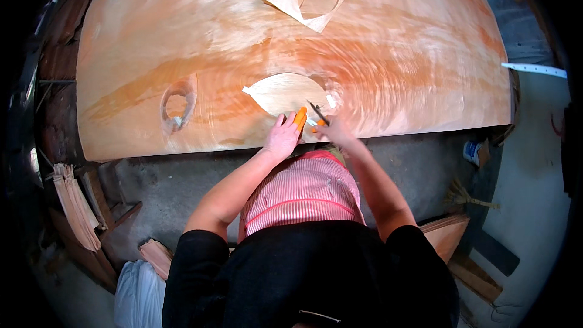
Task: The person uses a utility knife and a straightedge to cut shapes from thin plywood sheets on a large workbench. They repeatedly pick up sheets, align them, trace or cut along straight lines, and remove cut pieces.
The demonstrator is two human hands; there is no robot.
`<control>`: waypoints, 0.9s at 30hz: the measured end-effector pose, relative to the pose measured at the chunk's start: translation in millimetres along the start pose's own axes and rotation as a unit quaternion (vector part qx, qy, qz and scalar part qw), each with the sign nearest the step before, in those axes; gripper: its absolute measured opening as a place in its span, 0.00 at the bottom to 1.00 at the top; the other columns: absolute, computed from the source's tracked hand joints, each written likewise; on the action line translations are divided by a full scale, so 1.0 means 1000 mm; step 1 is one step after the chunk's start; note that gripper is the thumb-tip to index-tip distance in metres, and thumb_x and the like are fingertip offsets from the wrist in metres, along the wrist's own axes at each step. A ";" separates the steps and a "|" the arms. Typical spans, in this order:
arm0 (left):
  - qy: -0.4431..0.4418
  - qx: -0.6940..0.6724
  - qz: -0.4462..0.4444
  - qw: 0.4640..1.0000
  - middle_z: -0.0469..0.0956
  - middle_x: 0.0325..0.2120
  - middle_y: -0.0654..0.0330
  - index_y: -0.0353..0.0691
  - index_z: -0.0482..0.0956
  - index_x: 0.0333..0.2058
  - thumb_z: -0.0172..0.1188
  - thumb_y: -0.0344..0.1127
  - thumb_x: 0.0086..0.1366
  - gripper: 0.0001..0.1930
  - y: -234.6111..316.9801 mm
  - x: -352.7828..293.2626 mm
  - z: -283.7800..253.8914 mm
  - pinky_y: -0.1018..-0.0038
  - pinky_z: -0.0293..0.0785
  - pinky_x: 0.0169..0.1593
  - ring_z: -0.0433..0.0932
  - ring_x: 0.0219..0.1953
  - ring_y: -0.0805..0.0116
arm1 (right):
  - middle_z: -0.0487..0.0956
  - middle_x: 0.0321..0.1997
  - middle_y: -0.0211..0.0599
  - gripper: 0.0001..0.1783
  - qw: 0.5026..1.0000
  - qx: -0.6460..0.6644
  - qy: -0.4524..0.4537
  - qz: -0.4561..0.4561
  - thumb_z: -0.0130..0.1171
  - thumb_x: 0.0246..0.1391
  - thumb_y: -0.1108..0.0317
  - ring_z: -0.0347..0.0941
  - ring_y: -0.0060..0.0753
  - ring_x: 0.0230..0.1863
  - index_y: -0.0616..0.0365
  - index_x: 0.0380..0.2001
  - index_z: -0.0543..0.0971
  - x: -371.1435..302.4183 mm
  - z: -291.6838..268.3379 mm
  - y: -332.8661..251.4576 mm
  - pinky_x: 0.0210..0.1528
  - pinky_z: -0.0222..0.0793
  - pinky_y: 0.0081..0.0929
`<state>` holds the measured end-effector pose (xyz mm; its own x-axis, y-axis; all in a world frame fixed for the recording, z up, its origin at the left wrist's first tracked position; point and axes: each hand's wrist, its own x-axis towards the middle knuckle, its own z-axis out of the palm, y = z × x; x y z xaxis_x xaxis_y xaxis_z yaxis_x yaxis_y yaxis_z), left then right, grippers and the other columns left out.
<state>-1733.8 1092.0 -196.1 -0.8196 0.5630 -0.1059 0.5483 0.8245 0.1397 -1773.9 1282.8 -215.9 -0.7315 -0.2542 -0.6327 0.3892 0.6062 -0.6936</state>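
A big sheet of wood veneer [206, 42] with orange-brown grain spreads out before me. On it, close to the front edge, lies a pale leaf-shaped piece of veneer [285, 92] with small white bits at its ends. My left hand [284, 136] is closed on an orange-handled cutter [300, 116] at this piece's near edge. Just right of it, my right hand [339, 132] grips a thin dark stick-like tool [317, 112]. A short whitish strip and a second orange bit show between the hands; which hand holds them I cannot tell.
Farther back sits a veneer offcut [308, 21] with leaf-shaped holes. A ring, seemingly a tape roll [188, 106], rests at the left. Veneer strips [76, 206] and a white bag [138, 294] lie lower left. A tub [471, 153] and small broom [461, 196] are at right.
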 end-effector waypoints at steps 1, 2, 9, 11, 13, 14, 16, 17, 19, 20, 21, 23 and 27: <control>-0.019 -0.002 -0.001 1.000 0.66 0.45 0.58 0.35 0.71 0.41 0.55 0.47 0.48 0.25 0.000 0.000 -0.001 0.68 0.54 0.50 0.58 0.50 0.64 | 0.75 0.16 0.30 0.11 0.991 -0.114 -0.065 0.003 0.58 0.42 0.62 0.67 0.19 0.17 0.60 0.23 0.77 -0.008 -0.021 -0.029 0.20 0.58 0.17; -0.035 -0.003 0.004 0.999 0.66 0.44 0.59 0.34 0.70 0.42 0.56 0.46 0.48 0.25 0.000 0.001 -0.004 0.68 0.54 0.50 0.58 0.50 0.64 | 0.75 0.16 0.28 0.10 0.990 -0.107 -0.088 -0.016 0.56 0.43 0.62 0.66 0.19 0.16 0.59 0.24 0.78 -0.003 -0.032 -0.014 0.20 0.58 0.17; 0.139 -0.132 -0.126 0.973 0.55 0.54 0.53 0.35 0.58 0.52 0.57 0.47 0.48 0.35 -0.019 -0.045 -0.007 0.58 0.46 0.57 0.52 0.57 0.58 | 0.69 0.14 0.23 0.10 0.974 0.204 -0.084 0.049 0.51 0.50 0.63 0.55 0.13 0.12 0.58 0.26 0.76 -0.042 -0.028 -0.016 0.14 0.50 0.14; 0.143 -0.112 -0.211 0.960 0.52 0.56 0.53 0.34 0.57 0.52 0.55 0.50 0.49 0.36 -0.023 -0.070 0.012 0.56 0.42 0.59 0.48 0.59 0.59 | 0.70 0.17 0.25 0.09 0.970 0.214 -0.109 0.024 0.50 0.52 0.64 0.51 0.10 0.11 0.59 0.30 0.72 -0.045 -0.013 -0.017 0.13 0.46 0.11; 0.110 -0.110 -0.196 0.968 0.52 0.56 0.53 0.34 0.57 0.53 0.56 0.50 0.48 0.37 -0.026 -0.071 0.009 0.56 0.42 0.59 0.48 0.59 0.60 | 0.71 0.19 0.26 0.09 0.960 0.247 -0.129 -0.008 0.49 0.52 0.65 0.51 0.10 0.11 0.59 0.33 0.70 -0.036 0.009 -0.002 0.12 0.46 0.10; 0.095 -0.109 -0.190 0.971 0.52 0.56 0.53 0.34 0.56 0.53 0.56 0.50 0.48 0.38 -0.027 -0.072 0.008 0.56 0.42 0.59 0.48 0.60 0.60 | 0.72 0.22 0.28 0.10 0.953 0.285 -0.103 -0.011 0.49 0.52 0.65 0.51 0.10 0.11 0.60 0.34 0.68 -0.039 0.019 -0.020 0.12 0.46 0.10; 0.084 -0.104 -0.192 0.972 0.52 0.56 0.53 0.34 0.57 0.53 0.57 0.50 0.47 0.38 -0.028 -0.069 0.006 0.56 0.42 0.59 0.48 0.60 0.61 | 0.73 0.21 0.28 0.10 0.956 0.281 -0.079 0.008 0.50 0.52 0.64 0.52 0.10 0.11 0.60 0.33 0.69 -0.032 0.036 -0.025 0.12 0.47 0.11; 0.078 -0.101 -0.192 0.973 0.52 0.56 0.53 0.34 0.57 0.53 0.57 0.50 0.47 0.38 -0.029 -0.068 0.005 0.55 0.42 0.59 0.48 0.60 0.61 | 0.73 0.20 0.28 0.10 0.963 0.261 -0.066 0.007 0.51 0.52 0.64 0.52 0.11 0.11 0.60 0.33 0.70 -0.028 0.045 -0.031 0.12 0.47 0.11; 0.081 -0.106 -0.188 0.973 0.53 0.56 0.53 0.34 0.57 0.52 0.57 0.49 0.46 0.38 -0.031 -0.068 0.004 0.56 0.43 0.59 0.48 0.60 0.61 | 0.74 0.20 0.29 0.09 0.969 0.246 -0.035 -0.005 0.51 0.51 0.65 0.59 0.13 0.14 0.60 0.31 0.71 -0.022 0.059 -0.046 0.16 0.53 0.12; 0.082 -0.109 -0.187 0.973 0.53 0.55 0.53 0.34 0.58 0.52 0.58 0.49 0.46 0.37 -0.032 -0.069 0.004 0.56 0.43 0.59 0.48 0.59 0.61 | 0.75 0.20 0.30 0.09 0.970 0.242 -0.028 -0.004 0.52 0.50 0.66 0.63 0.14 0.16 0.61 0.31 0.71 -0.017 0.067 -0.053 0.18 0.57 0.14; 0.084 -0.111 -0.183 0.973 0.53 0.55 0.53 0.34 0.58 0.52 0.58 0.48 0.46 0.37 -0.033 -0.070 0.005 0.56 0.44 0.59 0.48 0.59 0.61 | 0.75 0.21 0.31 0.09 0.971 0.238 -0.018 -0.002 0.52 0.50 0.67 0.67 0.16 0.18 0.62 0.30 0.71 -0.012 0.073 -0.059 0.20 0.60 0.15; 0.087 -0.114 -0.177 0.974 0.53 0.55 0.53 0.34 0.60 0.51 0.59 0.46 0.46 0.35 -0.035 -0.071 0.005 0.57 0.45 0.58 0.48 0.59 0.61 | 0.76 0.20 0.32 0.09 0.974 0.225 0.017 -0.017 0.53 0.48 0.67 0.70 0.19 0.21 0.64 0.29 0.72 0.006 0.089 -0.055 0.23 0.63 0.16; 0.125 -0.141 -0.161 0.969 0.57 0.53 0.53 0.34 0.63 0.49 0.60 0.43 0.46 0.32 -0.040 -0.070 0.003 0.59 0.49 0.57 0.51 0.58 0.61 | 0.77 0.18 0.34 0.09 0.973 0.218 0.076 -0.030 0.54 0.47 0.67 0.70 0.20 0.19 0.64 0.25 0.72 0.022 0.107 -0.047 0.24 0.64 0.17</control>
<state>-1697.6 1019.6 -197.7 -0.9744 0.2198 0.0475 0.2199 0.8871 0.4058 -1748.5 1168.1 -233.8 -0.8221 -0.1442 -0.5508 0.5188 0.2086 -0.8290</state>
